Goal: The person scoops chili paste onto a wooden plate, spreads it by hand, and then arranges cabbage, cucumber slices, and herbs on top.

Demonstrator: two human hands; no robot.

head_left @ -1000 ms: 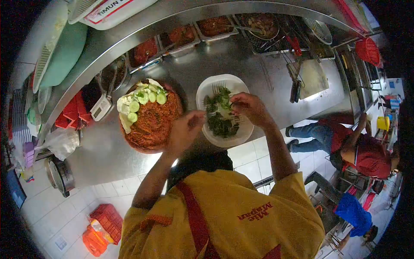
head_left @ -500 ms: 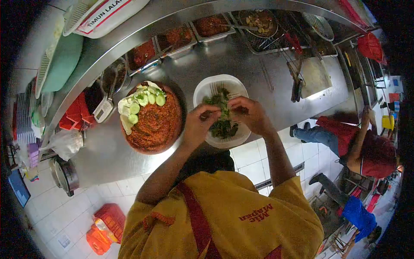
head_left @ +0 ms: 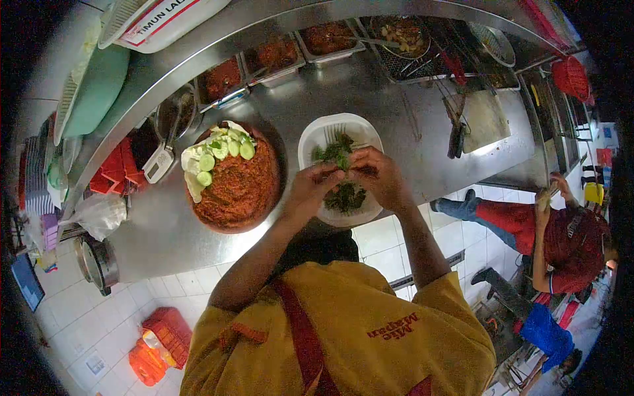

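Observation:
A white slotted basket [head_left: 323, 135] of green leafy herbs [head_left: 345, 197] stands on the steel counter [head_left: 383, 112] in front of me. My left hand [head_left: 309, 191] and my right hand [head_left: 374, 175] meet over the basket, fingertips pinched together on a sprig of the herbs. To the left sits a round brown bowl [head_left: 231, 228] heaped with red chili paste [head_left: 241, 188], topped with cucumber slices [head_left: 221, 153] and pale cabbage.
Steel trays of red sauces [head_left: 277, 56] line the counter's back. A white scale [head_left: 157, 165] and red packets [head_left: 109, 175] lie at the left. A cutting board [head_left: 482, 119] lies at the right. A person in red [head_left: 561, 237] crouches on the tiled floor at right.
My left hand moved from beside the red bowl over to the basket and joined my right hand on the herbs. The person in red shifted position on the floor.

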